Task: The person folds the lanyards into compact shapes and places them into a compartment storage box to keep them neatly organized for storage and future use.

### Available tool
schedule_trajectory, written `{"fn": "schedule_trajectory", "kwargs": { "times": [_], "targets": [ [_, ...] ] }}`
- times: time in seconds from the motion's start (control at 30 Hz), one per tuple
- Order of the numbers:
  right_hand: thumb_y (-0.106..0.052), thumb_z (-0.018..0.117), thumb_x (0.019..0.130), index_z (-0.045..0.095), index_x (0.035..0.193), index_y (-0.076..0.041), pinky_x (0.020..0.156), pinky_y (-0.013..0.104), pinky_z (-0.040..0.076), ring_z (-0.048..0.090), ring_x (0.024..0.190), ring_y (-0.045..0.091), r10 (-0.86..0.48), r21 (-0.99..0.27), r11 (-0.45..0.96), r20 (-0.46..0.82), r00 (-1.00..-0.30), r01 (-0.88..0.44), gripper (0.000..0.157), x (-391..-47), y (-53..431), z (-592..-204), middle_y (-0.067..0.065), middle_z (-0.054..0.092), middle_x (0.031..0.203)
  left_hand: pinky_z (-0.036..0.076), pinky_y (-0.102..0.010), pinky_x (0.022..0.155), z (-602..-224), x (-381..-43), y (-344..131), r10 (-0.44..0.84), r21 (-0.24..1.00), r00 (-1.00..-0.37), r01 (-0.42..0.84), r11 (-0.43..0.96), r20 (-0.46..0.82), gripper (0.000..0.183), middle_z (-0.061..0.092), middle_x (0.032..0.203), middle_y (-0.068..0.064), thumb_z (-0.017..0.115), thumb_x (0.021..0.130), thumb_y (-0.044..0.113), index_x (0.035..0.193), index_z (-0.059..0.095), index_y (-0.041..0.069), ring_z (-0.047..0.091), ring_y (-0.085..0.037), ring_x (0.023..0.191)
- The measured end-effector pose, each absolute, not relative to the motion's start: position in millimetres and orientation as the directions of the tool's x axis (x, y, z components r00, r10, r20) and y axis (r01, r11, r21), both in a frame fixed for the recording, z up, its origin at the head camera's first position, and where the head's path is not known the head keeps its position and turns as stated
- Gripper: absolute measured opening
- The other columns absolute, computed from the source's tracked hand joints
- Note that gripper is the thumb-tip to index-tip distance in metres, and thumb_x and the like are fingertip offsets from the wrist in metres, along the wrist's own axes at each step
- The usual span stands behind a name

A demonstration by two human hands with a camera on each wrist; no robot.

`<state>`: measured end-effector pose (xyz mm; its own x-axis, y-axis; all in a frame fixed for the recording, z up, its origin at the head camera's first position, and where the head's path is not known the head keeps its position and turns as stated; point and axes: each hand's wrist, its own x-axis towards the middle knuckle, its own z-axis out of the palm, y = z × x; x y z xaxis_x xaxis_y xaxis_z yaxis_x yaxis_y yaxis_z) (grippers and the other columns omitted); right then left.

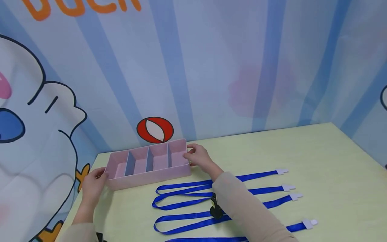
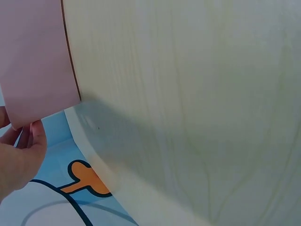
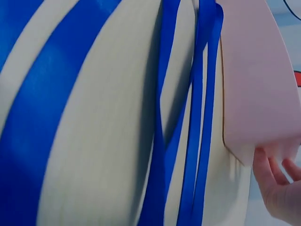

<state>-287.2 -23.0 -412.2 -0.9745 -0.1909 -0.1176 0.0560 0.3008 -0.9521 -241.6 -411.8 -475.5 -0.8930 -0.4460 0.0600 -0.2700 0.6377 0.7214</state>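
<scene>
A pink divided storage box (image 1: 149, 176) stands at the back left of the table, with grey-blue dividers (image 1: 130, 163) between its bare compartments. My left hand (image 1: 91, 188) grips its left end, thumb toward the front corner. At the opposite end my right hand (image 1: 200, 158) pinches the short wall, thumb at the rim. In the left wrist view, the fingers of the left hand (image 2: 22, 157) touch the end of the box (image 2: 37, 61). The right wrist view has the right hand (image 3: 284, 195) on the other end of the box (image 3: 258, 80).
Several blue lanyards (image 1: 181, 204) with white plastic clips (image 1: 288, 188) lie in rows in front of the box, partly under my right forearm. The pale table (image 1: 320, 161) meets a cartoon-printed wall covering (image 1: 211, 67) behind and at the left.
</scene>
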Motion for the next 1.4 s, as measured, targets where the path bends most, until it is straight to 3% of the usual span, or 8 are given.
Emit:
{"fn": "schedule_trajectory", "kwargs": {
  "times": [0.33, 0.63, 0.9, 1.1, 1.23, 1.4],
  "targets": [
    [-0.008, 0.062, 0.086, 0.053, 0.127, -0.002, 0.061, 0.029, 0.056, 0.057, 0.082, 0.023, -0.128, -0.948, 0.313, -0.108, -0.986, 0.063, 0.042, -285.4, -35.7, -415.5, 0.013, 0.058, 0.098, 0.046, -0.046, 0.092, -481.0, -235.1, -416.1, -0.508, 0.702, -0.847, -0.268, 0.66, 0.154, 0.039, 0.056, 0.125, -0.015, 0.047, 0.096, 0.022, 0.132, 0.052, 0.007, 0.051, -0.031, 0.113],
    [-0.007, 0.063, 0.086, 0.051, 0.129, -0.003, 0.064, 0.031, 0.056, 0.058, 0.086, 0.025, -0.174, -0.95, 0.302, -0.141, -0.975, 0.084, 0.045, -289.0, -25.9, -414.5, 0.014, 0.056, 0.102, 0.044, -0.047, 0.095, -481.2, -236.8, -408.0, -0.537, 0.754, -0.84, -0.301, 0.584, 0.08, 0.038, 0.053, 0.127, -0.017, 0.049, 0.096, 0.018, 0.132, 0.051, 0.006, 0.042, -0.033, 0.12],
    [-0.007, 0.063, 0.086, 0.05, 0.13, -0.003, 0.068, 0.034, 0.056, 0.058, 0.087, 0.025, -0.196, -0.955, 0.276, -0.165, -0.967, 0.107, 0.045, -289.7, -16.8, -411.4, 0.015, 0.056, 0.103, 0.041, -0.05, 0.096, -477.0, -239.8, -405.0, -0.475, 0.735, -0.879, -0.291, 0.613, 0.049, 0.039, 0.052, 0.128, -0.017, 0.046, 0.097, 0.02, 0.133, 0.05, 0.006, 0.041, -0.034, 0.121],
    [-0.008, 0.064, 0.087, 0.05, 0.13, -0.003, 0.069, 0.035, 0.056, 0.059, 0.088, 0.026, -0.201, -0.955, 0.273, -0.176, -0.963, 0.118, 0.046, -291.0, -8.2, -410.5, 0.015, 0.056, 0.104, 0.043, -0.05, 0.095, -475.3, -242.8, -402.7, -0.443, 0.727, -0.896, -0.285, 0.625, 0.029, 0.038, 0.052, 0.126, -0.018, 0.051, 0.096, 0.019, 0.131, 0.051, 0.004, 0.045, -0.035, 0.116],
    [-0.008, 0.065, 0.086, 0.049, 0.13, -0.004, 0.069, 0.035, 0.056, 0.059, 0.088, 0.025, -0.205, -0.953, 0.267, -0.203, -0.957, 0.145, 0.046, -293.6, -0.4, -412.3, 0.015, 0.056, 0.104, 0.049, -0.042, 0.089, -472.3, -240.2, -400.9, -0.397, 0.731, -0.918, -0.259, 0.632, 0.018, 0.038, 0.055, 0.122, -0.019, 0.057, 0.093, 0.017, 0.128, 0.054, 0.002, 0.051, -0.031, 0.107],
    [-0.005, 0.065, 0.086, 0.048, 0.131, -0.002, 0.071, 0.039, 0.056, 0.06, 0.088, 0.027, -0.241, -0.958, 0.231, -0.224, -0.944, 0.169, 0.048, -295.4, 11.7, -413.7, 0.017, 0.056, 0.106, 0.054, -0.026, 0.067, -444.1, -224.3, -376.5, -0.354, 0.741, -0.935, -0.251, 0.623, -0.019, 0.036, 0.06, 0.109, -0.02, 0.063, 0.088, 0.009, 0.121, 0.057, -0.003, 0.056, -0.026, 0.091]
  ]
}}
